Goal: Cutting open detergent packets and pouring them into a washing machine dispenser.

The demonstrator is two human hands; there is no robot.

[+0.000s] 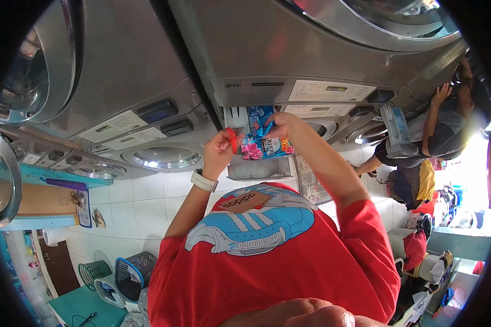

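Note:
My left hand (221, 148), with a pale watch at the wrist, grips red-handled scissors (232, 140); their blades are partly hidden near the packets. My right hand (283, 124) pinches a shiny blue plastic sachet (264, 130). Close below both hands is a floral blue and pink packet (266, 148) bearing writing; whether it is joined to the sachet is unclear. The packets are over an open dispenser drawer (260, 173) of an LG front-load washing machine (245, 85). Another blue packet (260, 112) shows behind my right fingers.
More stacked machines (118, 98) line the left. At right a person (446, 126) stands by another open drawer (395, 126), with clothes (413, 186) close by. Laundry baskets (401, 241) stand at lower right; others (135, 274) stand beside a green table (86, 306) at lower left.

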